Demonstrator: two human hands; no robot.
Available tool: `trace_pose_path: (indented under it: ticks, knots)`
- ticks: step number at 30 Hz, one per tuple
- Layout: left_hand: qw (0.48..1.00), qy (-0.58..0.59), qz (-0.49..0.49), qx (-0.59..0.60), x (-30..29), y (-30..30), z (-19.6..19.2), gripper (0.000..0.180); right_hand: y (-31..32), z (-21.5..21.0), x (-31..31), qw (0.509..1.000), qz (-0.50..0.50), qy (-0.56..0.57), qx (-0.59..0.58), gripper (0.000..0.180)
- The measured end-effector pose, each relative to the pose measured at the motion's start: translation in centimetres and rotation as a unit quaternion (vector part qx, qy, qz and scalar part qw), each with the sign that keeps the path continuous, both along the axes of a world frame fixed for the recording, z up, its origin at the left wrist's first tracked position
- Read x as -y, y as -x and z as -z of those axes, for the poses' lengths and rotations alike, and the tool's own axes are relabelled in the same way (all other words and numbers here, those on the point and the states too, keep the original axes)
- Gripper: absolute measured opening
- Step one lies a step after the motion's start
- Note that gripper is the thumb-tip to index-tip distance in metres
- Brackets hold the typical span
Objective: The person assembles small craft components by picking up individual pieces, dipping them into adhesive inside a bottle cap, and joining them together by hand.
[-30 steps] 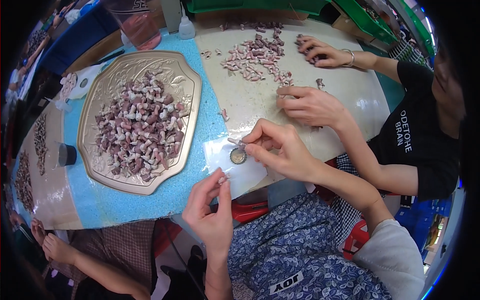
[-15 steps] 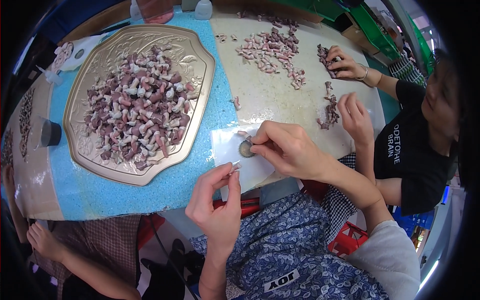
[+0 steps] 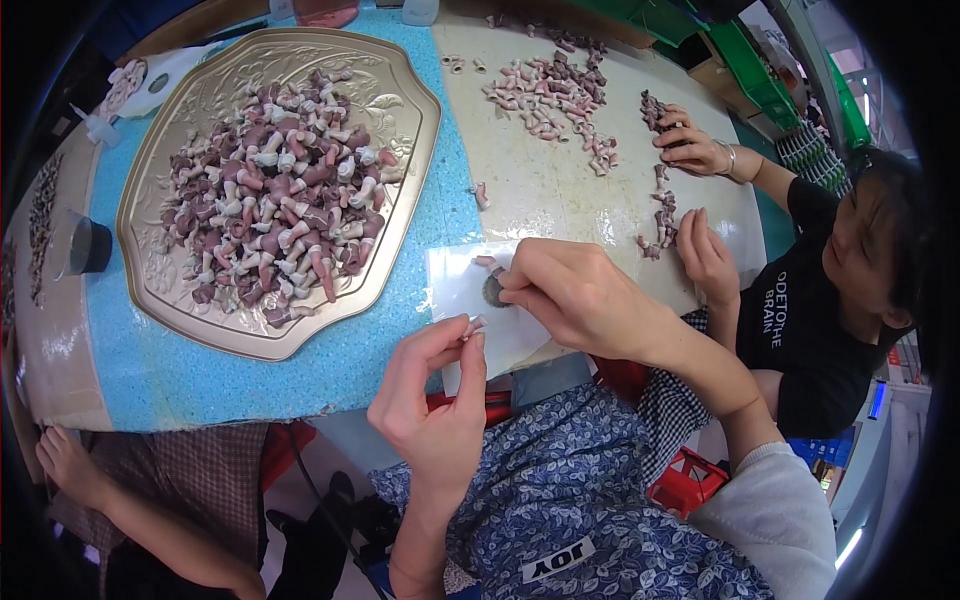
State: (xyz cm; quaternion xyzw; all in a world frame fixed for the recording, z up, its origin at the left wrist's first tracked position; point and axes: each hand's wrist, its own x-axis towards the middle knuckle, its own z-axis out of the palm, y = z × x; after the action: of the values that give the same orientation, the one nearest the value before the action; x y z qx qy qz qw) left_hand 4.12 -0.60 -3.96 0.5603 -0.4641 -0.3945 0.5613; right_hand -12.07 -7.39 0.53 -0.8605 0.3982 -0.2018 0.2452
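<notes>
My right hand (image 3: 575,295) rests on a white sheet (image 3: 455,290) at the table's near edge, its fingertips pressed on a small dark round disc (image 3: 493,291). A small pink piece (image 3: 484,261) lies just beside those fingers. My left hand (image 3: 430,400) hovers below the table edge, thumb and forefinger pinching a small pale pink piece (image 3: 472,324). A large ornate gold tray (image 3: 400,120) on the blue tabletop holds a heap of pink, maroon and white pieces (image 3: 275,195).
A person in a black shirt sits at the right; one hand (image 3: 690,148) gathers loose pink pieces (image 3: 545,90) on the cream board, the other hand (image 3: 705,255) lies flat near a small pile. A dark cup (image 3: 88,245) stands left of the tray. Bare feet (image 3: 70,465) show lower left.
The view has shifted so the table sits higher and farther left. My left hand has risen nearer the sheet. The other person's hands moved apart, one reaching to the far pieces.
</notes>
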Motion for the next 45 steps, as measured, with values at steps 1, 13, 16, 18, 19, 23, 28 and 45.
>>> trace_pose_path:
  ticks: [1,13,16,18,19,23,28,45]
  knots:
    - [1.0,-0.008,-0.001,-0.017,0.0,0.0,-0.1,0.018,0.2,0.0,0.0,1.0,0.008,-0.019,0.021,0.013]
    - [0.984,-0.05,0.057,-0.16,0.9,0.6,-1.2,0.015,0.6,-1.1,-2.6,0.888,0.161,-0.258,0.345,0.011]
    - [0.979,-0.038,0.057,-0.193,0.8,0.7,-1.3,0.016,0.4,-1.9,-2.9,0.909,0.143,-0.233,0.313,0.012]
    - [0.977,-0.033,0.059,-0.203,0.8,0.9,-1.4,0.016,0.4,-2.3,-3.2,0.92,0.133,-0.226,0.292,0.013]
    - [0.976,-0.026,0.057,-0.208,0.7,0.9,-1.4,0.016,0.4,-2.4,-3.2,0.93,0.121,-0.22,0.269,0.014]
    - [0.971,0.01,0.046,-0.233,0.4,1.0,-1.3,0.016,0.3,-2.7,-3.3,0.944,0.096,-0.199,0.243,0.014]
    - [0.974,0.087,0.052,-0.203,-0.2,0.9,-0.5,0.017,-0.1,-2.9,-3.7,0.969,0.037,-0.132,0.207,0.018]
    - [0.99,0.078,0.074,-0.091,-1.4,0.9,-2.3,0.01,-0.8,-2.0,-4.8,0.99,0.064,0.115,-0.053,0.022]
